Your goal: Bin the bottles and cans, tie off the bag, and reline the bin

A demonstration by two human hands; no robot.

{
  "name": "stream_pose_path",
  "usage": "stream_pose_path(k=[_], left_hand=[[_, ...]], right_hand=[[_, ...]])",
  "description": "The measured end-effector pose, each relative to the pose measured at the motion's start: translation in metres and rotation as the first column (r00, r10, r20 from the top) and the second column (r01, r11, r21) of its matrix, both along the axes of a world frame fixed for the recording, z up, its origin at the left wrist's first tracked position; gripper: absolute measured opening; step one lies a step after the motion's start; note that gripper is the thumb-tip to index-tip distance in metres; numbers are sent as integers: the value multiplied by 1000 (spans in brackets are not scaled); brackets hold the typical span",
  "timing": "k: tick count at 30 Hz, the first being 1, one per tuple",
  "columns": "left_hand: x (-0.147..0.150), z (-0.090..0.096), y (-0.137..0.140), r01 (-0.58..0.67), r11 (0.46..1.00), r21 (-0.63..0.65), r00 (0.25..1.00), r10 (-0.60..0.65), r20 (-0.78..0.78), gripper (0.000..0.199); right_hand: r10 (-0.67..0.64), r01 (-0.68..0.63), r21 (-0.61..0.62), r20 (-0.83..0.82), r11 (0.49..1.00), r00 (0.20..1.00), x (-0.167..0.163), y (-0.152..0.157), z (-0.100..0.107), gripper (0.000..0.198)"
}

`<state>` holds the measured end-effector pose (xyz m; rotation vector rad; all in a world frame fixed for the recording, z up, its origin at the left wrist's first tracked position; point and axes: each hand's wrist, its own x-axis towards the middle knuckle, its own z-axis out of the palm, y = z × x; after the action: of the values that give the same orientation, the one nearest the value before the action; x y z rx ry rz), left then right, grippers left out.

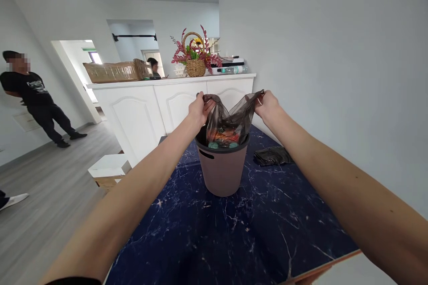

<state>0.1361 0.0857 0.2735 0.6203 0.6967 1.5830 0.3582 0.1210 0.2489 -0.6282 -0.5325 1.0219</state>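
Note:
A thin black garbage bag [230, 120] stands partly drawn up out of a mauve trash can [222, 171] with a dark rim. Through the sheer plastic, orange-red and greenish contents show at the level of the rim. My left hand [199, 110] pinches the bag's upper left edge. On the other side, my right hand [268, 104] grips the upper right corner, and the edge sags between them. Behind my right forearm lies a folded bundle of black plastic [272, 156], partly hidden. The can rests upright on a dark blue marbled tabletop [207, 236].
White cabinets [133, 116] stand behind the table, topped by a flower basket [195, 67], a plastic bottle [234, 70] and a taped carton [112, 72]. A white box [109, 165] sits low at left. One person [38, 93] stands by the left wall; another is behind the cabinets.

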Motion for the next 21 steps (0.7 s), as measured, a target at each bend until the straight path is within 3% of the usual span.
stream_pose_path(k=[10, 16, 21], left_hand=[[-11, 32, 8, -45, 991, 123, 996, 35, 83, 19], [-21, 55, 6, -47, 986, 162, 994, 30, 108, 12], [-28, 50, 11, -76, 990, 119, 991, 61, 123, 9]], right_hand=[[-73, 81, 25, -253, 996, 965, 0, 1, 22, 24], [-35, 56, 82, -243, 995, 969, 1, 10, 41, 24], [-13, 30, 127, -136, 991, 991, 12, 17, 32, 25]])
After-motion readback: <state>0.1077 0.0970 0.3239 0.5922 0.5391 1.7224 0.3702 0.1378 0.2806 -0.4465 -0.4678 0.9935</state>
